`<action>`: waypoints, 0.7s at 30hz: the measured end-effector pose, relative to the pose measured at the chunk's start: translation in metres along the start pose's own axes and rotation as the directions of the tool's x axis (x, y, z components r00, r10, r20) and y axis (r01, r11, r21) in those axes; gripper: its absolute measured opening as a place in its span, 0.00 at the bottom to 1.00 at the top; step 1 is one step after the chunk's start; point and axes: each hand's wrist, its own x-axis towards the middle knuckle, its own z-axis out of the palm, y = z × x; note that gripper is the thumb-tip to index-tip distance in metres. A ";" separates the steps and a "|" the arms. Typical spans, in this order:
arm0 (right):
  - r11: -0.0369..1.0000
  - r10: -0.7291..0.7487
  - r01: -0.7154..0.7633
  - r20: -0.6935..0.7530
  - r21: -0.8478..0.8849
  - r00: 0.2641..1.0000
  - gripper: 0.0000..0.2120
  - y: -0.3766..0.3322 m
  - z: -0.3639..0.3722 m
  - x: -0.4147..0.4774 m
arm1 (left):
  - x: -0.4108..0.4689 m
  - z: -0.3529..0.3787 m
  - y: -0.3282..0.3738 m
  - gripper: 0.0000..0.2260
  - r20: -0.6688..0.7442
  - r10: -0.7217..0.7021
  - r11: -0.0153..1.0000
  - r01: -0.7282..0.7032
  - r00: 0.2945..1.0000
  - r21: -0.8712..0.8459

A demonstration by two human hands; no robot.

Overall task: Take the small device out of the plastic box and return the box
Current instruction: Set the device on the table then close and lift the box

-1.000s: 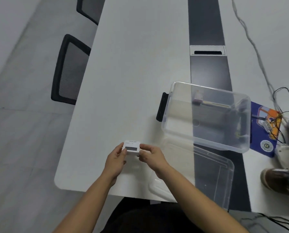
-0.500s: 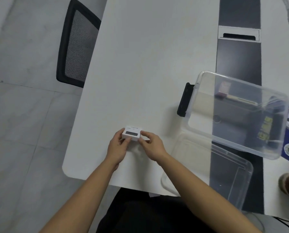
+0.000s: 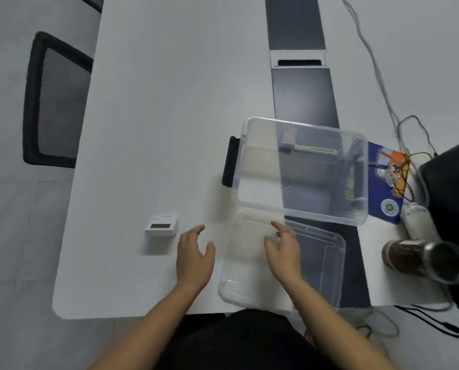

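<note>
Both hands are empty with fingers loosely spread. The left hand (image 3: 195, 259) hovers over the white tabletop (image 3: 148, 116), and the right hand (image 3: 283, 248) is above the clear lid (image 3: 321, 265) lying flat near the front edge; can't tell if it's actually touching it. The small white device (image 3: 161, 225) sits on the tabletop by itself, just left of the left hand, out of the box. Further back, the clear plastic box (image 3: 303, 169) is touching the lid's far edge, black latch on its left side. A brown cup (image 3: 423, 259) lies tipped over at the right.
</note>
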 end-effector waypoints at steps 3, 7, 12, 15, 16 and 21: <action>0.990 0.135 -0.142 -0.222 -0.017 0.966 0.25 0.034 -0.035 -0.002 | -0.010 0.031 0.011 0.27 0.139 -0.148 0.989 0.142 0.979 0.052; 0.924 0.364 -0.382 -0.311 0.003 0.878 0.35 0.067 -0.068 -0.008 | -0.025 0.062 0.021 0.30 0.201 -0.212 0.977 0.199 0.957 0.083; 0.880 0.475 -0.468 -0.205 0.085 0.856 0.37 0.090 -0.088 -0.011 | -0.038 0.089 0.024 0.33 0.127 -0.271 0.962 0.264 0.954 0.072; 0.876 0.480 -0.456 -0.195 0.157 0.855 0.34 0.095 -0.093 -0.013 | -0.042 0.091 0.032 0.32 -0.022 -0.347 0.932 0.347 0.938 0.104; 0.880 0.472 -0.440 -0.208 0.182 0.857 0.31 0.096 -0.095 -0.014 | -0.044 0.089 0.035 0.31 -0.058 -0.356 0.929 0.360 0.933 0.088; 0.906 0.388 -0.297 -0.312 0.302 0.867 0.19 0.081 -0.103 -0.024 | -0.057 0.074 0.038 0.25 -0.187 -0.230 0.973 0.227 0.955 -0.039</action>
